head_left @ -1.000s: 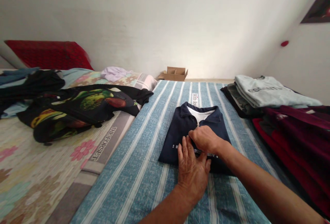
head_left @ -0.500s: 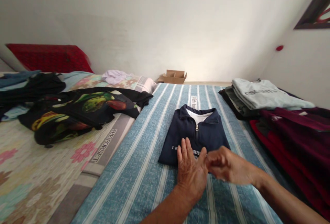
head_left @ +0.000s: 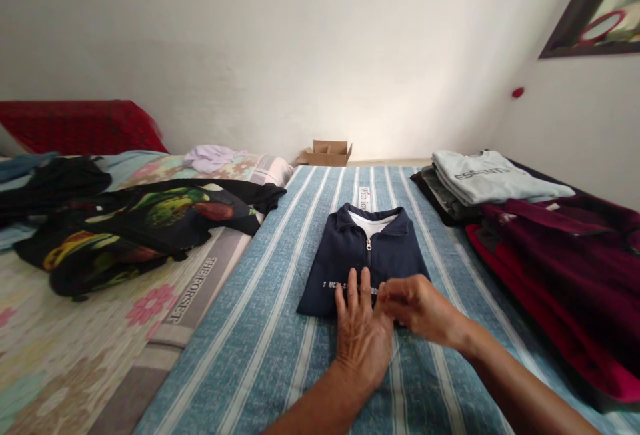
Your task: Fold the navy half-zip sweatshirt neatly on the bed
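A folded navy half-zip sweatshirt lies on the blue striped sheet, its collar pointing away from me and pale lettering across the chest. My left hand rests flat on its near edge, fingers stretched out over the lettering. Close against the left thumb, my right hand is closed in a pinch above the sweatshirt's near right part. Whatever sits between those right fingertips is hidden or too small to make out.
Right of the sweatshirt are a grey shirt on a dark pile and a stack of maroon clothes. A black patterned garment lies on the floral bedding at left. An open cardboard box stands by the wall.
My right hand has shifted slightly left, closer over the left thumb. My left hand stays flat on the sweatshirt. The camera view has turned a little to the right.
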Demonstrator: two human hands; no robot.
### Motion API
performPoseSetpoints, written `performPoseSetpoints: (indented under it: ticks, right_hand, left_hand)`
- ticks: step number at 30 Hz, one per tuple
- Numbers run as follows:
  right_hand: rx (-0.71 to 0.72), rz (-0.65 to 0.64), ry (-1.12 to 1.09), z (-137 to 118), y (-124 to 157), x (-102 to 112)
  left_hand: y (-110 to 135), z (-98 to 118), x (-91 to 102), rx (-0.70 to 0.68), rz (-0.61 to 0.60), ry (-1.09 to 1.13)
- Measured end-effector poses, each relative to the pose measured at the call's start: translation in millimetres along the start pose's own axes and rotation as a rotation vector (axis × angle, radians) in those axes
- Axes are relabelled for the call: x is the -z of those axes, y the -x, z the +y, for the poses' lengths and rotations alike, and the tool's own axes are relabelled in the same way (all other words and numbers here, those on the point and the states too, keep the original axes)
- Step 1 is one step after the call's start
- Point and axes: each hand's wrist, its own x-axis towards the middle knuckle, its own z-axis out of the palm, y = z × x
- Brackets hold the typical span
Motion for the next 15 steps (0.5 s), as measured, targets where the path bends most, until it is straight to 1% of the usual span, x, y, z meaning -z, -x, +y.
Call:
performPoseSetpoints:
  ticks: [1, 2, 4, 5, 6, 7, 10, 15]
  right_hand:
    - [-0.027, 0.059, 0.103, 3, -12, 2]
    - [-0.043, 0.081, 0.230, 4, -24, 5]
    - [-0.056, 0.035, 0.539, 3, -47, 9]
    - [-0.056, -0.010, 0.662, 1, -57, 10]
    - [-0.053, -0.045, 0.739, -1, -66, 10]
    - [-0.052, -0.075, 0.789, -3, -73, 9]
    - [-0.049, -0.134, 0.850, -9, -88, 4]
    - [-0.032, -0.256, 0.940, -16, -98, -1]
  left_hand:
    - [0, 1, 0.3, -0.005, -0.004, -0.002]
    - [1, 2, 0.4, -0.005, -0.005, -0.002]
    - [0, 4, -0.1, 0.001, 0.006, 0.002]
    - [0, 4, -0.6, 0.000, 0.015, 0.004]
    - [0, 5, -1.2, -0.005, 0.025, 0.003]
    - [1, 5, -2.0, -0.010, 0.034, 0.002]
    - [2, 5, -4.1, -0.022, 0.053, -0.006]
    - [3, 4, -4.2, -0.041, 0.057, -0.015]
